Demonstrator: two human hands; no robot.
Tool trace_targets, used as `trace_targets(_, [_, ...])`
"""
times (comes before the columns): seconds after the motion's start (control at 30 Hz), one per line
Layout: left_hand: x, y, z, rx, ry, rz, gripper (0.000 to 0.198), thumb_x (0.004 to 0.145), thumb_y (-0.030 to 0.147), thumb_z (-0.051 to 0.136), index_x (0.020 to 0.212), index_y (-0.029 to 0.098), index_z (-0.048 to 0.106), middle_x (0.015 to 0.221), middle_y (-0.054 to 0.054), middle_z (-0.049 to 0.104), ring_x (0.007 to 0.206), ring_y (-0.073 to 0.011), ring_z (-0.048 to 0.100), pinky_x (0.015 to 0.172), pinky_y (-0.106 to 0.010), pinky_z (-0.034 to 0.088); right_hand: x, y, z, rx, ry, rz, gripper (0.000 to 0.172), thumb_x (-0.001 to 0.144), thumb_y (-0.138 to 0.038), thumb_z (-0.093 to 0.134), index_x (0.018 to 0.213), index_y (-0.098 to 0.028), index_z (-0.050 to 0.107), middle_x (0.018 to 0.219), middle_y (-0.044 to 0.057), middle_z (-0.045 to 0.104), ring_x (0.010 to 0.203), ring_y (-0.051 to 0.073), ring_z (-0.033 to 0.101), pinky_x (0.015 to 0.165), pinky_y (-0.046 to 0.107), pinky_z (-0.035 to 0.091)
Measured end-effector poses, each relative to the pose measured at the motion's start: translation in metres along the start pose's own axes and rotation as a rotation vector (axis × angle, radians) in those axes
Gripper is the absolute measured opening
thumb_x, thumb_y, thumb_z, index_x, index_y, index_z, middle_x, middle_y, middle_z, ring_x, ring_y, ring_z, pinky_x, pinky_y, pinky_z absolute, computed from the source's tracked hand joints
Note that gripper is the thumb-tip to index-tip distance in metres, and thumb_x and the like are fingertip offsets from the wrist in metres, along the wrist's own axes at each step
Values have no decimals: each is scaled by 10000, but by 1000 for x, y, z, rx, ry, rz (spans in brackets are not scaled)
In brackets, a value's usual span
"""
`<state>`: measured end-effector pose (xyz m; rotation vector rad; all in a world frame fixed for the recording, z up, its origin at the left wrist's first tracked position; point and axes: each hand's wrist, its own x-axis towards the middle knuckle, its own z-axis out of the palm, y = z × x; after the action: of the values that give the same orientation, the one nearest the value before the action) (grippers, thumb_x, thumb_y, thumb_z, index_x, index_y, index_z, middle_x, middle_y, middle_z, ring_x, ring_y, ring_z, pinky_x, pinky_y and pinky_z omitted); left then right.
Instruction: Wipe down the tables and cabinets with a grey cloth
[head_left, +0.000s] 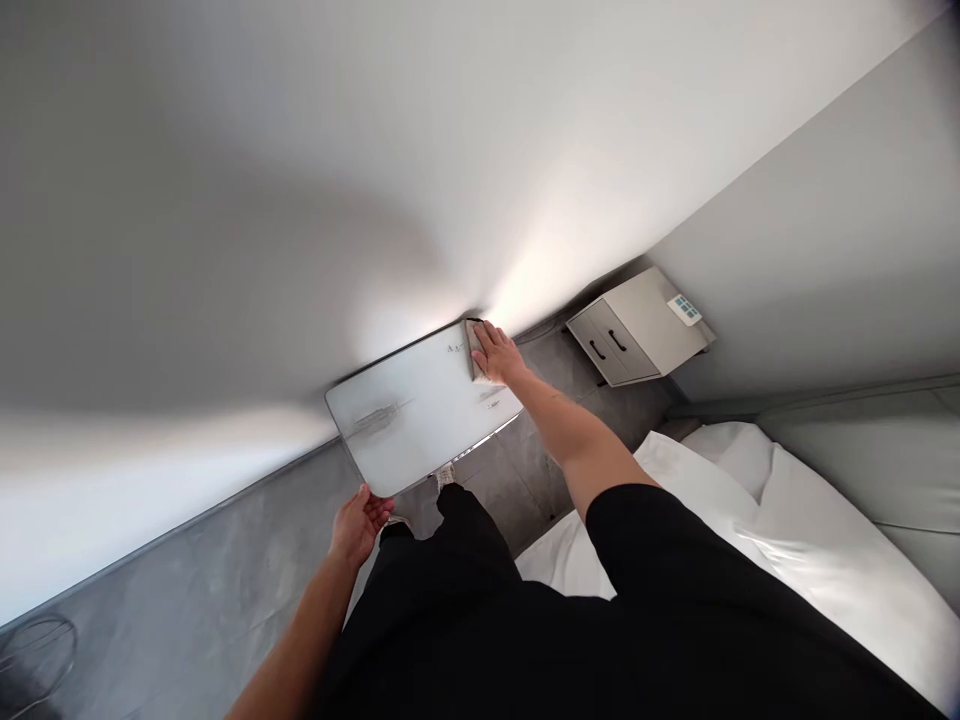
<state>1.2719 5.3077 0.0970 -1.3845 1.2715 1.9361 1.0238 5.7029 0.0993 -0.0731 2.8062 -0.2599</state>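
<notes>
A small table with a white, glossy marble-patterned top (420, 410) and a dark edge stands against the wall. Toward its right end, my right hand (496, 355) presses a beige cloth (474, 350) onto the surface, close to the wall-side edge. Part of the cloth is hidden beneath my palm and fingers. At the table's near left corner is my left hand (361, 522), its thumb by the edge and its curled fingers around the corner. Grey streaks of the marble pattern show left of the cloth and beside my right wrist.
Right of the table stands a beige nightstand (637, 325) with two dark-handled drawers and a white control panel (685, 309) on top. A bed with white bedding (720, 500) lies at the right. Cables (37, 650) rest on the grey floor (202, 560) at the lower left.
</notes>
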Motion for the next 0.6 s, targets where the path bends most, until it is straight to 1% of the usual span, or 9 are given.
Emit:
trace_targets(0.07, [0, 1, 1, 1, 6, -8, 264, 1129, 291, 580, 940, 122, 653, 813, -127, 753, 618, -150, 704, 491, -183, 535, -11, 6, 9, -2, 56, -4, 783, 1145, -568, 244, 1828, -199, 132, 1914, 70, 37, 1753, 366, 106, 1393, 598, 229])
trace_targets(0.17, [0, 5, 4, -13, -16, -32, 232, 1123, 273, 586, 948, 129, 634, 821, -115, 752, 499, -77, 563, 416, -131, 387, -58, 2, 29, -30, 121, 68, 763, 1153, -521, 241, 1818, -152, 177, 1906, 103, 100, 1759, 362, 78, 1401, 623, 162])
trace_targets(0.23, [1, 7, 5, -21, -42, -41, 241, 1122, 272, 585, 923, 137, 608, 822, -105, 742, 454, -43, 462, 393, -120, 289, -94, -22, 45, -19, 108, 144, 759, 1156, -501, 258, 1809, -117, 201, 1899, 126, 112, 1759, 378, 69, 1400, 644, 132])
trace_targets(0.27, [1, 8, 6, -22, -59, -41, 253, 1124, 277, 581, 913, 139, 598, 829, -100, 737, 447, -33, 424, 391, -122, 257, -109, -43, 55, 0, 86, 144, 760, 1156, -500, 281, 1803, -107, 220, 1894, 136, 121, 1757, 390, 72, 1398, 658, 123])
trace_targets(0.33, [4, 8, 5, -18, -93, -35, 266, 1131, 289, 566, 912, 140, 590, 833, -86, 725, 447, -25, 380, 395, -129, 222, -132, -101, 78, 54, 40, 14, 758, 1149, -509, 355, 1792, -116, 276, 1884, 144, 162, 1753, 405, 95, 1394, 682, 115])
trace_targets(0.43, [8, 8, 3, 1, -116, -12, 254, 1134, 300, 568, 921, 162, 578, 710, 9, 615, 451, -45, 392, 407, -139, 221, -147, -202, 112, 143, 80, -382, 716, 1138, -497, 458, 1774, -185, 355, 1871, 102, 251, 1755, 359, 127, 1408, 648, 130])
trace_targets(0.47, [10, 8, 3, 10, -119, -4, 252, 1130, 309, 585, 919, 173, 571, 665, 38, 559, 456, -58, 415, 411, -144, 234, -147, -228, 120, 156, 106, -477, 685, 1142, -467, 462, 1767, -203, 372, 1868, 84, 274, 1755, 335, 137, 1414, 626, 128])
trace_targets(0.53, [11, 9, 1, 32, -133, 1, 277, 1127, 354, 607, 915, 178, 575, 637, 45, 521, 484, -83, 482, 421, -154, 278, -140, -255, 127, 159, 117, -623, 642, 1152, -443, 453, 1757, -234, 396, 1858, 54, 314, 1752, 288, 165, 1424, 577, 122])
trace_targets(0.6, [9, 12, 1, 62, -160, -20, 348, 1138, 415, 582, 903, 157, 594, 710, -19, 629, 523, -93, 536, 430, -158, 332, -126, -245, 117, 143, 65, -679, 634, 1156, -470, 444, 1756, -270, 398, 1851, 33, 335, 1747, 265, 189, 1426, 552, 110])
